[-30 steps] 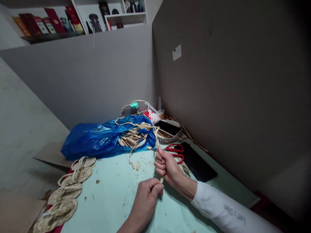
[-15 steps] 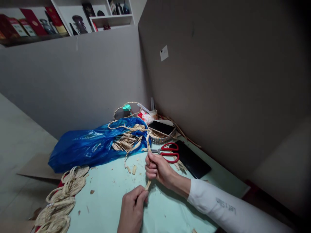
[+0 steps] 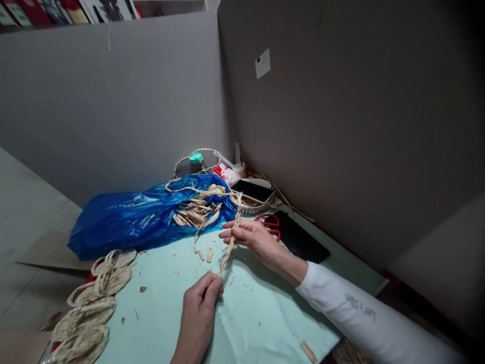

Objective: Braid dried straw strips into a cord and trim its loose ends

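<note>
A pale braided cord (image 3: 228, 253), plaited from dry straw-like strips, slants across the middle of the view. My left hand (image 3: 200, 311) is closed on its lower end, thumb pressed against the fingers. Higher up, my right hand (image 3: 253, 237) has the cord between its thumb and fairly straight fingers. Above that hand the cord runs on toward the opening of a blue plastic bag (image 3: 129, 220), where loose dry strips (image 3: 195, 211) stick out. Red-handled scissors (image 3: 271, 220) lie just behind my right hand and are partly hidden by it.
Coiled cords (image 3: 91, 308) line the left edge of the pale green table (image 3: 162, 298). A black tablet-like slab (image 3: 297, 237) lies at right; a phone (image 3: 253, 190) rests on a round basket. A green-capped bottle (image 3: 196, 158) stands behind the bag. Scraps are scattered about.
My right hand's fingers have loosened from a fist to a straighter hold, showing more braid between the hands. My left hand has shifted slightly left and up. The view has tilted down.
</note>
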A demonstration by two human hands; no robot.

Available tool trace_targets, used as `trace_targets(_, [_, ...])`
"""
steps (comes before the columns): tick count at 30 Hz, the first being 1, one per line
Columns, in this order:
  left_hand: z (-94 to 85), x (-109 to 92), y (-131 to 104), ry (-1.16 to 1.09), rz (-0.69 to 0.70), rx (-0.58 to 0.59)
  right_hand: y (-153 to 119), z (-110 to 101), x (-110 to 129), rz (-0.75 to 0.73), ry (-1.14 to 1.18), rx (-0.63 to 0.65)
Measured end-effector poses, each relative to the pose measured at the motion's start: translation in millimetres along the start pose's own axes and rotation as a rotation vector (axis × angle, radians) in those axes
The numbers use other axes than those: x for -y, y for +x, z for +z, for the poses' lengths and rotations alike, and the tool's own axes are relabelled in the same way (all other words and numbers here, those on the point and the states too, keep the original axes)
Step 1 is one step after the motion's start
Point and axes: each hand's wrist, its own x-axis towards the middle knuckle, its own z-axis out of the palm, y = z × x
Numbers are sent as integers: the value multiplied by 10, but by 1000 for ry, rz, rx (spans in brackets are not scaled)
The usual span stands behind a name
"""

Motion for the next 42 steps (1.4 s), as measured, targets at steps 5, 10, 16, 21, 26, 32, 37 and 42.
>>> trace_targets(5, [-37, -108, -15, 22, 50, -40, 16, 27, -3, -44, 22, -97])
trace_targets(10, [-18, -25, -17, -173, -71, -1, -30, 56, 2, 21, 56, -8])
trace_targets(16, [-13, 24, 21, -626, -239, 266, -144, 161, -46, 165, -5, 279])
trace_targets(21, [-34, 3, 9, -313, -122, 270, -117, 167, -135, 130, -111, 181])
trace_targets(26, [-13, 69, -26, 104, 177, 103, -112, 175, -197, 135, -132, 128])
trace_targets(32, [-198, 1, 37, 117, 145, -38, -121, 140, -67, 57, -270, 157])
trace_targets(37, [-585, 0, 218, -230, -27, -381, -41, -18, 28, -201, -931, 232])
trace_targets(42, [-767, 110, 306, -369, 42, -557, 249, 148, -214, -306, -1482, 543])
